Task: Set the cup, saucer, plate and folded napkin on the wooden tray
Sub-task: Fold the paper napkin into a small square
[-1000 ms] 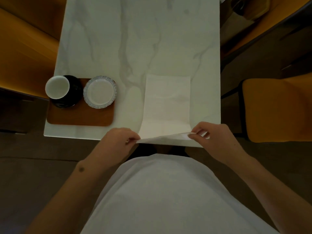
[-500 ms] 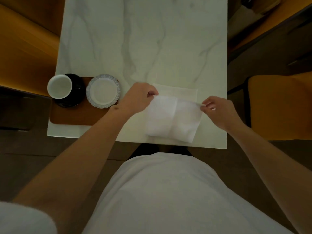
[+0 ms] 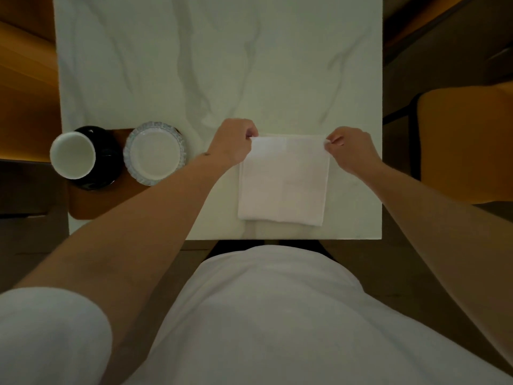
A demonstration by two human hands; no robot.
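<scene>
Both our hands pinch the napkin's (image 3: 283,180) far corners, left hand (image 3: 231,144) and right hand (image 3: 350,151), on the table (image 3: 222,65) right of the tray (image 3: 111,201). Uneven release could skew the fold; carrying it leftward, we might knock the plate (image 3: 155,154) or cup (image 3: 72,155).

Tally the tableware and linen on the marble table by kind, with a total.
Cup: 1, white, standing on the saucer
Saucer: 1, black
Plate: 1, pale with a patterned rim
Napkin: 1, white, far corners pinched by the left hand and right hand
Wooden tray: 1
Total: 5
</scene>
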